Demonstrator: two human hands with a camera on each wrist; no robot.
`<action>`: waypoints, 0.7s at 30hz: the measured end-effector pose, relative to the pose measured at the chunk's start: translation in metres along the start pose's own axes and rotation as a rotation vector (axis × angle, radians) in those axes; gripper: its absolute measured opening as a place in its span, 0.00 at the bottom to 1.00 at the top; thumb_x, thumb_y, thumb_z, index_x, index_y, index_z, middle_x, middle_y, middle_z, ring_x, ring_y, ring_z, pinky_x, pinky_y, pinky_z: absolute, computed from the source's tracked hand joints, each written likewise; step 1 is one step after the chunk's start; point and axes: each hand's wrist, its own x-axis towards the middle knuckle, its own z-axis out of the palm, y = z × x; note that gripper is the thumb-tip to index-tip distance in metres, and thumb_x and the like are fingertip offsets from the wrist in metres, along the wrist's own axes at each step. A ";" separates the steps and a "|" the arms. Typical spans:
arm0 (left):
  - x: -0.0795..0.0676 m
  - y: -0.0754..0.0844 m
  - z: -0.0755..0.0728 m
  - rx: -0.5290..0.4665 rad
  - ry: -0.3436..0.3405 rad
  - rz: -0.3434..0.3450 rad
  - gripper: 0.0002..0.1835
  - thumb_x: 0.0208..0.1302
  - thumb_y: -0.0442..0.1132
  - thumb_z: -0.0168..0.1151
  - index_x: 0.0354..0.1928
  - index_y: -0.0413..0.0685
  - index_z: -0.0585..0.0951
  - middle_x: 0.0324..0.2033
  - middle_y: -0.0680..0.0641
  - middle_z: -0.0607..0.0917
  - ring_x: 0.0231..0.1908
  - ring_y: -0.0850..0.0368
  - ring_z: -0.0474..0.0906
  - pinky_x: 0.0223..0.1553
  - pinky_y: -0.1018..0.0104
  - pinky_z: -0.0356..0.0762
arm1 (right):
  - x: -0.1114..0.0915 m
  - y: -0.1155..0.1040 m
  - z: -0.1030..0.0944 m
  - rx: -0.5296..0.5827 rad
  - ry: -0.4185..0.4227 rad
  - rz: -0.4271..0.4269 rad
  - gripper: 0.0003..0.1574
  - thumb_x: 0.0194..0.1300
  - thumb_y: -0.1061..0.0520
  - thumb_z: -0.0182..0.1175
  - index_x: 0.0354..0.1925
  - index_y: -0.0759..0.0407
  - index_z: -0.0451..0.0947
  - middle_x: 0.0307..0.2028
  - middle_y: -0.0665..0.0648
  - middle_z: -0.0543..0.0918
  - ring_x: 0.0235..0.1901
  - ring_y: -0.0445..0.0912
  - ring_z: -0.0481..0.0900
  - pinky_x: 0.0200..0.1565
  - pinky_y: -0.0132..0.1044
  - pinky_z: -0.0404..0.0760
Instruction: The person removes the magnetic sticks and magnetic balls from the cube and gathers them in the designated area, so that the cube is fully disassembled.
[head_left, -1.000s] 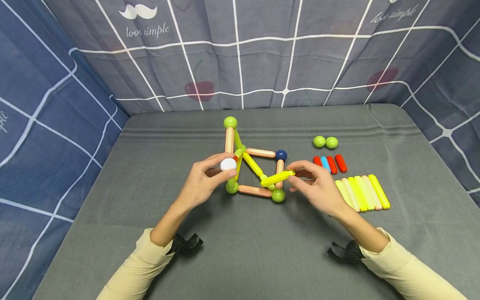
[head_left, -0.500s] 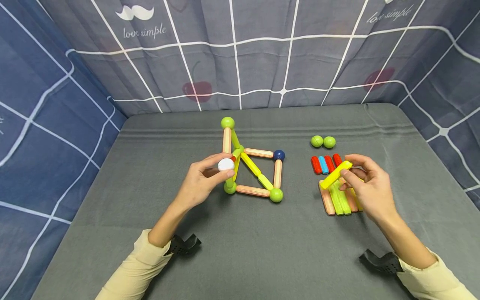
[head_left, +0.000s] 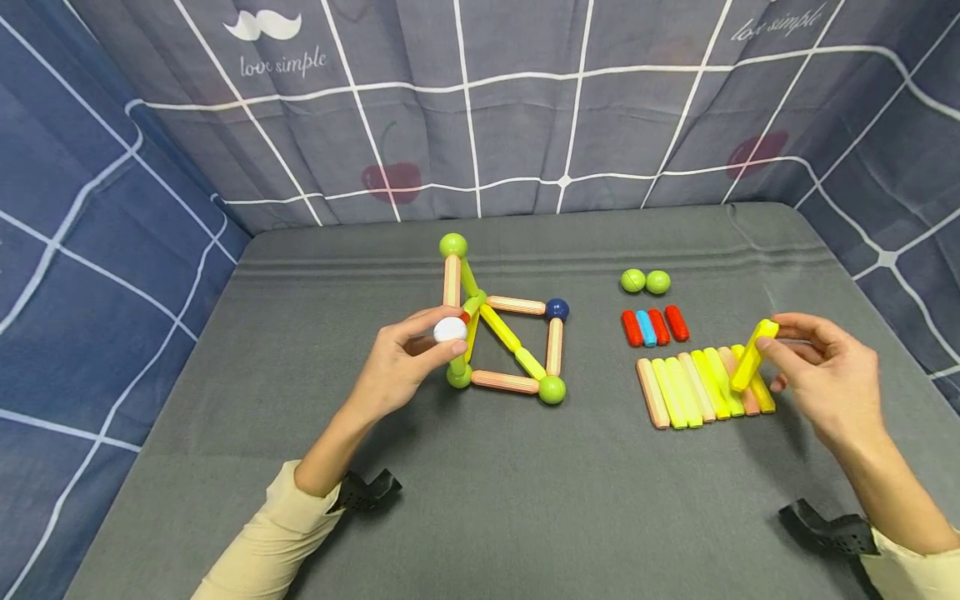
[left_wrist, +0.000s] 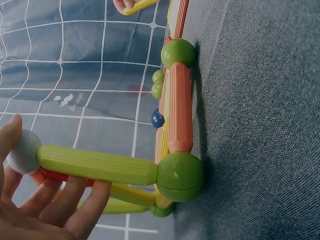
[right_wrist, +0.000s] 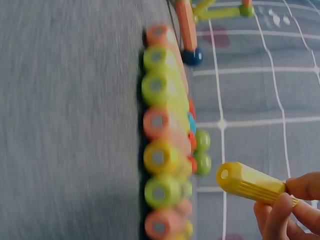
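Note:
With fingertips and thumb, my left hand point(head_left: 397, 358) grips a white ball point(head_left: 450, 331) on the built frame of magnetic rods and balls. In the left wrist view a lime rod point(left_wrist: 97, 164) slants from that ball to a green ball point(left_wrist: 181, 176) low on the table; a red rod is partly hidden behind the fingers. The frame's flat part has orange-pink rods point(head_left: 506, 382), a yellow diagonal point(head_left: 501, 327) and a dark blue ball point(head_left: 557, 309). On the right, my right hand point(head_left: 832, 379) pinches a yellow rod point(head_left: 752, 357) by one end, raised over the right end of the rod row.
A row of yellow, lime and orange-pink rods point(head_left: 678, 392) lies side by side on the grey cloth. Behind it are short red rods point(head_left: 632, 328) and a blue one point(head_left: 646, 328), then two green balls point(head_left: 633, 281). A checked curtain point(head_left: 517, 125) stands at the back.
My right hand has carried the yellow rod from beside the frame rightward, across the rod row to its right end. The left hand stays on the white ball.

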 end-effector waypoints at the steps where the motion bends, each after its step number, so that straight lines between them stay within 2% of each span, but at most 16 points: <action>1: 0.000 0.000 0.000 -0.001 0.002 0.001 0.21 0.63 0.29 0.67 0.58 0.38 0.80 0.54 0.40 0.80 0.39 0.51 0.82 0.38 0.67 0.79 | 0.001 0.001 -0.003 -0.035 0.012 0.008 0.18 0.64 0.68 0.63 0.49 0.51 0.80 0.35 0.38 0.80 0.25 0.30 0.78 0.18 0.23 0.74; 4: 0.000 0.000 0.001 -0.006 0.003 0.005 0.21 0.63 0.28 0.67 0.58 0.37 0.80 0.54 0.40 0.80 0.40 0.51 0.82 0.39 0.67 0.79 | 0.005 0.006 -0.010 -0.139 0.042 0.027 0.16 0.66 0.64 0.63 0.52 0.59 0.79 0.34 0.36 0.77 0.23 0.31 0.75 0.17 0.23 0.72; 7: 0.000 0.000 0.001 -0.017 0.001 0.007 0.21 0.63 0.28 0.66 0.58 0.35 0.79 0.54 0.37 0.79 0.40 0.51 0.82 0.40 0.66 0.80 | 0.007 0.011 -0.016 -0.280 0.028 0.039 0.23 0.69 0.59 0.61 0.58 0.69 0.75 0.34 0.35 0.72 0.21 0.34 0.72 0.17 0.25 0.72; 10: 0.000 0.000 0.001 -0.023 0.001 0.004 0.21 0.63 0.28 0.66 0.58 0.35 0.79 0.55 0.37 0.79 0.40 0.51 0.82 0.40 0.65 0.80 | 0.011 0.017 -0.021 -0.368 -0.021 0.041 0.24 0.70 0.57 0.59 0.59 0.71 0.75 0.34 0.33 0.70 0.18 0.35 0.71 0.16 0.27 0.72; 13: 0.000 0.000 0.001 -0.028 0.002 0.002 0.21 0.63 0.28 0.66 0.58 0.34 0.78 0.55 0.35 0.79 0.40 0.51 0.82 0.40 0.65 0.80 | 0.015 0.024 -0.024 -0.453 -0.083 0.031 0.25 0.70 0.56 0.60 0.59 0.71 0.76 0.35 0.34 0.71 0.20 0.30 0.70 0.17 0.28 0.71; 17: 0.000 0.000 0.002 -0.027 0.001 0.000 0.21 0.63 0.28 0.66 0.59 0.35 0.78 0.55 0.35 0.78 0.41 0.50 0.82 0.41 0.65 0.80 | 0.020 0.032 -0.025 -0.528 -0.173 0.002 0.26 0.70 0.55 0.61 0.57 0.72 0.76 0.38 0.56 0.82 0.27 0.23 0.65 0.21 0.27 0.70; 19: 0.000 0.000 0.002 -0.024 0.001 -0.001 0.21 0.63 0.28 0.66 0.59 0.35 0.78 0.55 0.36 0.78 0.41 0.50 0.82 0.41 0.65 0.80 | 0.022 0.035 -0.024 -0.546 -0.211 -0.005 0.26 0.70 0.54 0.61 0.57 0.73 0.76 0.42 0.68 0.82 0.30 0.25 0.66 0.22 0.27 0.69; 21: 0.000 -0.001 0.002 -0.023 0.002 0.000 0.21 0.63 0.28 0.66 0.59 0.35 0.78 0.55 0.36 0.79 0.41 0.50 0.82 0.41 0.65 0.80 | 0.023 0.037 -0.024 -0.562 -0.229 -0.014 0.26 0.70 0.54 0.60 0.56 0.73 0.76 0.45 0.73 0.81 0.32 0.30 0.70 0.24 0.27 0.69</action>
